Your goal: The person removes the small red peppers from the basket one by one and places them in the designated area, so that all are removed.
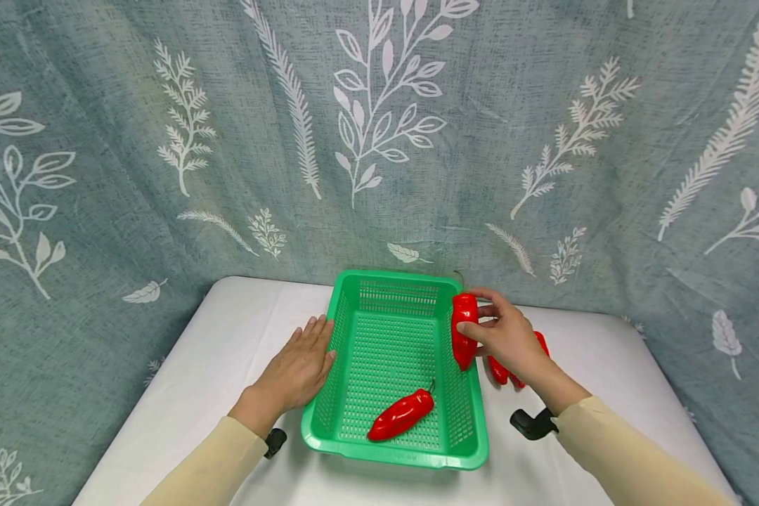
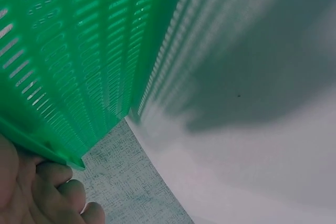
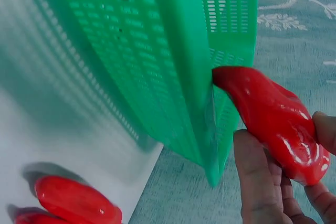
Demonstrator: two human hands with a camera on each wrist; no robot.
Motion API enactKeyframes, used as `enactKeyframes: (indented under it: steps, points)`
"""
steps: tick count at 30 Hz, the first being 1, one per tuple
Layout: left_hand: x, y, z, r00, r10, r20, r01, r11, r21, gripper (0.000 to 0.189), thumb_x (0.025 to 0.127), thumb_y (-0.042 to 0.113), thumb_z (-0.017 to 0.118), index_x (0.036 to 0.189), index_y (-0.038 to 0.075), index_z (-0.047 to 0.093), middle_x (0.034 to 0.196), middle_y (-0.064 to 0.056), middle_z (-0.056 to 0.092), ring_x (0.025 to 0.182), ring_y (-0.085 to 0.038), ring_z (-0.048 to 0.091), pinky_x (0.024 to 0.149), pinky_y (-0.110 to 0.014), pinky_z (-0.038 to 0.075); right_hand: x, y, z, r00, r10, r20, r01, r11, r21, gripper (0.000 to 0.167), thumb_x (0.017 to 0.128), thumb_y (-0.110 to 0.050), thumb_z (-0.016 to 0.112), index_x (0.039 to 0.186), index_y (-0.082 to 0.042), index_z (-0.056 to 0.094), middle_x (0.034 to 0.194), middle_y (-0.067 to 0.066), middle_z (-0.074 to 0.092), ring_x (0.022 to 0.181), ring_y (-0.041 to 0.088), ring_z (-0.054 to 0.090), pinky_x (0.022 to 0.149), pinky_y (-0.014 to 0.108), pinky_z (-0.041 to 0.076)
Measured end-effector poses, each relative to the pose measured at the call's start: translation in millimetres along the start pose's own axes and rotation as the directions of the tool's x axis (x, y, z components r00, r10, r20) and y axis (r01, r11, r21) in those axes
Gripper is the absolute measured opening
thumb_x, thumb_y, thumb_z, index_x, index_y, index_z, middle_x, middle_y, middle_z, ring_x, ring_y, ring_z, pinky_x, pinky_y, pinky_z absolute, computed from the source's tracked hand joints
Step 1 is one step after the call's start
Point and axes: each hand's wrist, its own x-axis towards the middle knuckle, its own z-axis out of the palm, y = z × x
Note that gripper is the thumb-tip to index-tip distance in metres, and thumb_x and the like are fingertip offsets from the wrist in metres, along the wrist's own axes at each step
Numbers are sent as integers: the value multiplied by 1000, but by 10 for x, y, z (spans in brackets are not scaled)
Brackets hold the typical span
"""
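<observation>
The right hand (image 1: 506, 334) reached in from the right with its wrist above the basket's side, fingers and thumb pinching a red chili pepper (image 1: 464, 330) from both sides. The left hand (image 1: 300, 362) lay back up along the left rim of the green perforated basket (image 1: 392, 458), its fingers extended, close together and touching the rim.

The held pepper was over the basket's right wall, its tapered end pointing toward the person and its broad, stemmed end away. Its skin was glossy, bright red and wrinkled into folds, with white highlights near the thumb. A second chili pepper (image 1: 401, 416) lay slantwise on the basket's floor near the front wall, smooth and shiny, with a thin dark stem. More red peppers (image 3: 79, 199) lay outside on the white surface (image 1: 247, 330), just beyond the right wall.
</observation>
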Motion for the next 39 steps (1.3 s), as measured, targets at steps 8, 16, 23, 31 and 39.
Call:
enactKeyframes:
  steps: [8, 16, 23, 31, 39]
  points:
    - [-5, -2, 13, 1000, 6, -8, -6, 1000, 24, 62, 115, 28, 42, 163, -9, 27, 170, -27, 27, 160, -42, 25, 130, -56, 26, -11, 31, -190, 999, 22, -42, -23, 999, -33, 75, 99, -27, 76, 162, -13, 37, 146, 27, 55, 110, 33, 70, 73, 43, 68]
    - [-1, -3, 14, 1000, -2, 6, 2, 1000, 5, 63, 115, 29, 40, 163, -9, 25, 171, -27, 26, 160, -42, 24, 131, -56, 24, -41, 70, -367, 997, 38, -71, -41, 998, -49, 79, 99, -30, 75, 164, -15, 34, 150, 27, 52, 114, 36, 67, 75, 44, 68]
    - [-2, 2, 15, 1000, -10, 18, 10, 1000, -18, 63, 116, 31, 38, 164, -7, 23, 172, -26, 23, 161, -41, 23, 131, -55, 23, -72, 117, -517, 994, 47, -97, -57, 993, -101, 81, 100, -33, 74, 166, -13, 31, 151, 28, 51, 117, 40, 67, 76, 44, 68]
    - [-6, 10, 11, 1000, -10, 17, 11, 1000, -24, 63, 116, 30, 38, 164, -7, 23, 172, -26, 24, 161, -40, 21, 131, -55, 23, -82, 224, -648, 987, 49, -155, -76, 982, -174, 83, 101, -34, 72, 166, -10, 28, 150, 32, 49, 120, 46, 65, 74, 44, 68]
    - [-4, 7, 11, 1000, -10, 17, 10, 1000, -22, 63, 116, 30, 39, 164, -7, 23, 172, -26, 24, 161, -41, 22, 131, -55, 23, -86, 342, -771, 980, 24, -195, -70, 970, -233, 83, 102, -33, 71, 166, -5, 26, 148, 36, 48, 119, 51, 64, 73, 45, 68]
